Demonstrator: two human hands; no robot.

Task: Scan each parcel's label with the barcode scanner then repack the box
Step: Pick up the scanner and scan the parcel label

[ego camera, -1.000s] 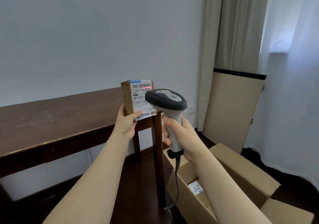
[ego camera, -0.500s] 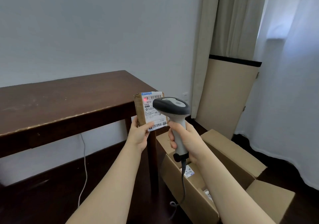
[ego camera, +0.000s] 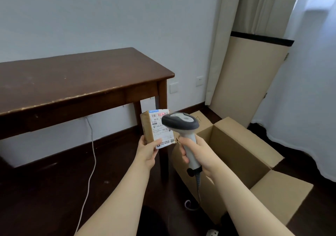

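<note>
Near: left grip (ego camera: 148, 151) clasps lower edge of small parcel (ego camera: 147, 126), thumb on white label (ego camera: 161, 133); parcel upright, in air. Right grip (ego camera: 197, 153) wrapped round handle of scanner (ego camera: 180, 122), head just beside label, red line on top barcode. Open box (ego camera: 236, 150) on floor (ego camera: 45, 199) at right, flaps out. Farther left, dark wood surface (ego camera: 72, 75), white cable (ego camera: 91, 154) hanging under it. Curtain (ego camera: 309, 72) far right.

Plain pale grey wall (ego camera: 109, 17) ahead of me, dark brown wooden table (ego camera: 72, 75) with chipped front edge on my left, dark wooden floor (ego camera: 45, 199), beige curtain (ego camera: 223, 35), sheer white curtain (ego camera: 309, 90) daylit on my right
</note>
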